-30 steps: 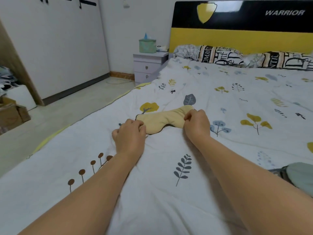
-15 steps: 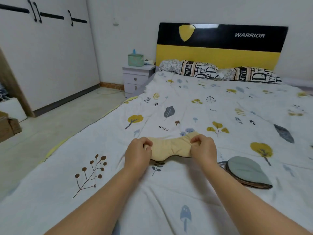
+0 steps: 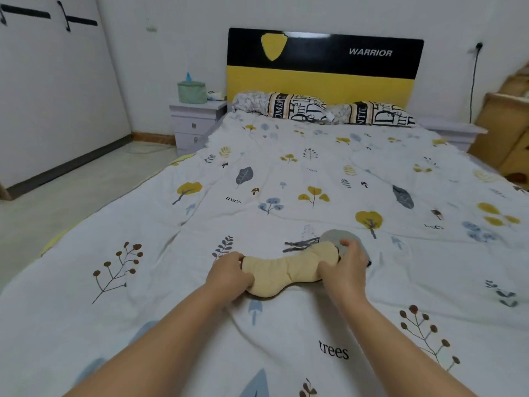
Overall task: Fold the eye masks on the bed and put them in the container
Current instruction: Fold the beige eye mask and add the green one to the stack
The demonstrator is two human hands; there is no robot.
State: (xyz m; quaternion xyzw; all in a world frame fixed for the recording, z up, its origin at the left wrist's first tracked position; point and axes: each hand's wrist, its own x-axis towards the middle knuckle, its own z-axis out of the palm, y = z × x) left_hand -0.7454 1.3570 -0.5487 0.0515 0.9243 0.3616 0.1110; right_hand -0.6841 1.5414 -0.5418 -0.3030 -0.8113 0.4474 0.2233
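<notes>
A pale yellow eye mask (image 3: 287, 271) lies spread out on the patterned bedspread (image 3: 286, 181) in front of me. My left hand (image 3: 229, 275) pinches its left end and my right hand (image 3: 345, 270) pinches its right end. Behind my right hand a grey-green eye mask (image 3: 337, 236) lies on the bed, partly hidden by the hand, with its dark strap (image 3: 300, 244) trailing to the left. No container shows in the head view.
Pillows (image 3: 320, 110) lie against the black and yellow headboard (image 3: 323, 70). A white nightstand (image 3: 194, 124) with a green box (image 3: 191, 91) stands left of the bed. Bare floor (image 3: 71, 190) and wardrobe doors (image 3: 51, 81) are on the left, wooden furniture (image 3: 506, 130) on the right.
Both hands have carried the yellow mask to the right, up against the grey-green mask. The view has shifted right and shows more of the bed.
</notes>
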